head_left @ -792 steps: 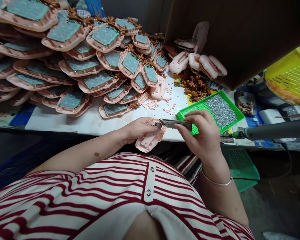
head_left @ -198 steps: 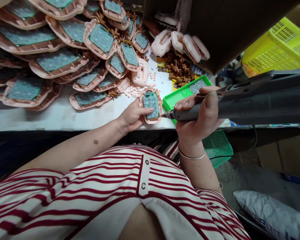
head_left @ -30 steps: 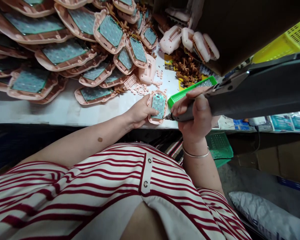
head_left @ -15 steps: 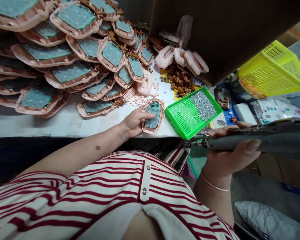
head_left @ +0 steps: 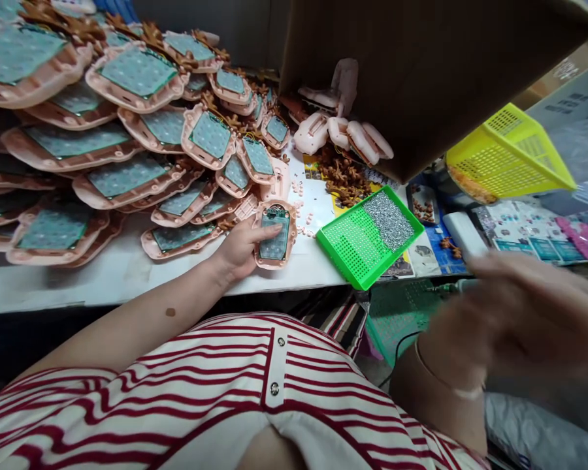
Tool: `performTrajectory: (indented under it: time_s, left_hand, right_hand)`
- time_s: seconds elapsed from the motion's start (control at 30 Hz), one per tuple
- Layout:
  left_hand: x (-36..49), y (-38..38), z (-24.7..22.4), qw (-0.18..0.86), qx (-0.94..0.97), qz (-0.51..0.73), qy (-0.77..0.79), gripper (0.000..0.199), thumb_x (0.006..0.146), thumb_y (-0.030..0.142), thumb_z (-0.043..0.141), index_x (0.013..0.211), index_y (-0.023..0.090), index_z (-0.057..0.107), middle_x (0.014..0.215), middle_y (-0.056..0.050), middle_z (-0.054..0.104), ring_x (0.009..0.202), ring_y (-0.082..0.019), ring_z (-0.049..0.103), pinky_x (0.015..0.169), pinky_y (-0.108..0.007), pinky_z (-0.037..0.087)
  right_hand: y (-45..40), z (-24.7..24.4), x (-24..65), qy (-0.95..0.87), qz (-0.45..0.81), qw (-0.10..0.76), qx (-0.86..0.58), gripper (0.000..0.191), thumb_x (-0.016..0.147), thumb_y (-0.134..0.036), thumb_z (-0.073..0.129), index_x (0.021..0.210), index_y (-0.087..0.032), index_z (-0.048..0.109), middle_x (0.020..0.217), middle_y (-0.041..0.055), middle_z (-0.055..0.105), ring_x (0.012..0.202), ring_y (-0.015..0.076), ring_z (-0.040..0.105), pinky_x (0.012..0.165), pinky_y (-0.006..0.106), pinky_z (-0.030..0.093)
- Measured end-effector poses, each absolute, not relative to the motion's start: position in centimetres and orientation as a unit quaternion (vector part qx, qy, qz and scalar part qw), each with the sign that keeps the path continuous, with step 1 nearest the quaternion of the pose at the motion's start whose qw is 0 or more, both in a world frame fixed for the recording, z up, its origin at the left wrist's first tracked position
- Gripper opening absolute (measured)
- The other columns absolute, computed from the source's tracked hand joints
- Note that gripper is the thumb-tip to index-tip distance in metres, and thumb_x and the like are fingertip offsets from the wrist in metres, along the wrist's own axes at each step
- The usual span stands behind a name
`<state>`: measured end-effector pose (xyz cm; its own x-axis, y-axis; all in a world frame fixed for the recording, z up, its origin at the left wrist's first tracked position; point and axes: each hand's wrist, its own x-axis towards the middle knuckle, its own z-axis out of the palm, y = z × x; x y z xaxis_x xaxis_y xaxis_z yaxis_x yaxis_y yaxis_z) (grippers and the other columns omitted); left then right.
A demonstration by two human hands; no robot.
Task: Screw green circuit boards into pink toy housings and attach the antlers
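Near the front edge of the white table, my left hand [head_left: 245, 245] grips a pink plastic shell [head_left: 276, 235] with a green circuit board in it, thumb across the board. Right of the shell lies a green perforated tray [head_left: 343, 245] with small silver screws [head_left: 388, 219] heaped at its far end. My right hand [head_left: 524, 313] is at the right, beyond the table's front edge, smeared by motion; its fingers cannot be made out. Just behind it, a grey tool's tip [head_left: 445, 288] shows in part, and whether the hand touches the tool is hidden.
Stacked pink shells with boards [head_left: 127, 176] cover the left. Pale pink housings [head_left: 313, 132] and brown pieces [head_left: 345, 176] lie before a cardboard box [head_left: 372, 78]. A yellow basket [head_left: 509, 156] stands at the right. A green basket [head_left: 396, 320] is below the table edge.
My right hand has moved right and is now blurred; the grey tool, earlier clear in it, is mostly hidden. My left hand still holds the shell. The whole view has shifted.
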<state>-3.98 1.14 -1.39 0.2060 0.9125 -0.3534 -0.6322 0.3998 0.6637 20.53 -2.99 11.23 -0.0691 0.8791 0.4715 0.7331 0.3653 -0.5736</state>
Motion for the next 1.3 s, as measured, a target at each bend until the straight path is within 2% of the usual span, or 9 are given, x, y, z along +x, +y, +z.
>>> performTrajectory:
  time_s: [0.1,0.23,0.33,0.43,0.6,0.83,1.0,1.13,1.3]
  left_hand:
    - [-4.2,1.0,-1.6,0.773,0.200,0.487,0.354,0.041,0.064,0.021,0.083,0.100,0.010,0.068,0.081,-0.008,0.073,0.068,-0.020,0.070,0.067,-0.033,0.058]
    - [-4.5,1.0,-1.2,0.782,0.194,0.483,0.343,0.038,0.062,0.020,0.084,0.094,0.010,0.068,0.078,-0.008,0.074,0.065,-0.019,0.069,0.063,-0.031,0.058]
    - [-4.6,1.4,-0.8,0.783,0.188,0.489,0.336,0.037,0.061,0.020,0.085,0.093,0.011,0.068,0.078,-0.007,0.074,0.065,-0.018,0.068,0.062,-0.030,0.057]
    - [-4.5,1.6,-0.5,0.779,0.177,0.494,0.344,0.038,0.060,0.020,0.085,0.092,0.012,0.067,0.077,-0.005,0.073,0.065,-0.017,0.068,0.063,-0.030,0.058]
    - [-4.7,1.1,-0.3,0.757,0.205,0.519,0.341,0.039,0.062,0.022,0.085,0.096,0.015,0.067,0.080,-0.004,0.073,0.067,-0.018,0.068,0.066,-0.032,0.057]
    - [-5.1,-0.3,-0.7,0.753,0.383,0.443,0.298,0.038,0.065,0.019,0.086,0.101,0.015,0.073,0.095,-0.008,0.077,0.084,-0.021,0.071,0.082,-0.031,0.055]
    - [-4.7,-1.0,-0.3,0.751,0.268,0.521,0.304,0.039,0.069,0.026,0.085,0.104,0.017,0.070,0.092,-0.007,0.076,0.079,-0.021,0.072,0.076,-0.032,0.058]
    - [-4.9,-1.9,0.3,0.753,0.266,0.519,0.305,0.039,0.067,0.022,0.086,0.103,0.016,0.071,0.092,-0.007,0.076,0.077,-0.019,0.072,0.072,-0.028,0.058]
    - [-5.4,-2.9,0.9,0.754,0.279,0.498,0.325,0.038,0.067,0.020,0.086,0.102,0.016,0.071,0.091,-0.007,0.076,0.075,-0.018,0.071,0.070,-0.029,0.059]
  right_hand:
    - [3.5,9.7,19.3,-0.773,0.019,0.273,-0.572,0.023,0.094,-0.034,0.055,0.100,-0.021,0.073,0.091,0.0099,0.072,0.090,0.0261,0.067,0.077,0.041,0.057]
    - [12.9,6.1,18.4,-0.799,-0.034,-0.079,-0.595,0.029,0.088,-0.024,0.054,0.106,-0.010,0.072,0.110,0.0222,0.072,0.105,0.0349,0.065,0.087,0.045,0.052]
    - [16.2,4.2,18.3,-0.786,-0.040,-0.152,-0.598,0.030,0.084,-0.018,0.055,0.105,-0.005,0.071,0.119,0.0281,0.068,0.112,0.0402,0.062,0.089,0.048,0.049]
    - [16.5,4.0,18.8,-0.791,-0.018,-0.095,-0.604,0.029,0.090,-0.021,0.049,0.106,-0.009,0.070,0.114,0.0239,0.070,0.103,0.0327,0.064,0.086,0.044,0.049]
    - [12.4,6.0,19.0,-0.788,0.164,0.138,-0.577,0.022,0.093,-0.029,0.050,0.101,-0.016,0.065,0.087,0.0079,0.069,0.074,0.0163,0.059,0.068,0.031,0.044]
    - [2.4,7.0,15.6,-0.851,0.281,0.071,-0.439,0.014,0.091,-0.024,0.052,0.096,-0.019,0.064,0.075,0.0013,0.061,0.066,0.0123,0.051,0.064,0.030,0.040]
    - [0.3,2.3,13.4,-0.597,0.462,0.420,-0.504,0.043,0.081,-0.043,0.071,0.117,-0.025,0.054,0.093,0.0017,0.063,0.086,0.0150,0.061,0.077,0.032,0.052]
    - [-0.4,-0.2,11.0,-0.446,0.623,0.464,-0.445,0.038,0.081,-0.050,0.070,0.108,-0.026,0.059,0.108,0.0038,0.069,0.095,0.0177,0.067,0.087,0.036,0.057]
    - [-1.1,-1.1,9.6,-0.424,0.623,0.487,-0.441,0.041,0.079,-0.052,0.072,0.109,-0.027,0.061,0.120,0.0050,0.069,0.107,0.0210,0.066,0.097,0.039,0.055]
